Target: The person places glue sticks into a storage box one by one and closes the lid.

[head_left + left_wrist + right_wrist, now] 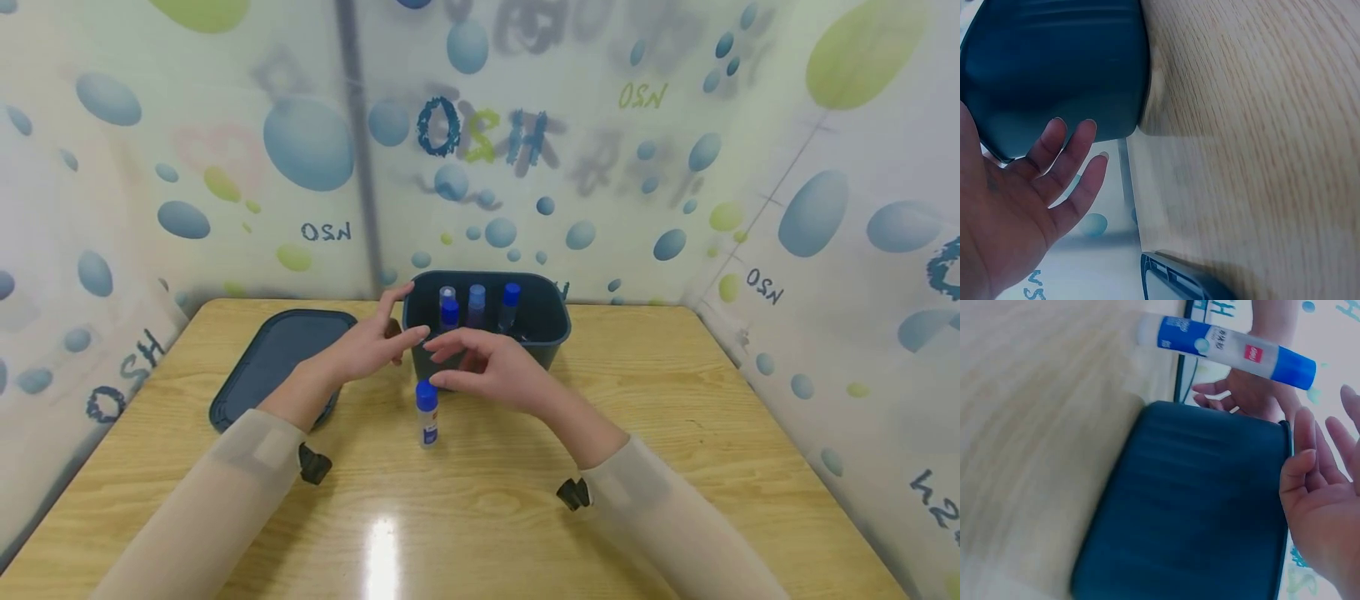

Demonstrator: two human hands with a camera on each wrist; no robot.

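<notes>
Glue stick (427, 415) upright; likely light, stiff, smooth; best pinched mid-length; left hand (370, 343), right hand (495, 372) loose-fingered, gripping nothing.

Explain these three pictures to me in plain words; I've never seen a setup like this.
There is no robot here: a person works with two bare hands. The wide picture comes from a camera worn on the head, looking forward and down. The other two come from a camera on each wrist, so the table looks tipped over in them.

On the wood-grained table stands a dark bin with several blue-capped tubes inside. A dark lid lies to its left, and one glue stick stands upright in front.

The left hand is at the bin's rim. The right hand is near the glue stick's cap. Neither hand appears to hold anything.
</notes>
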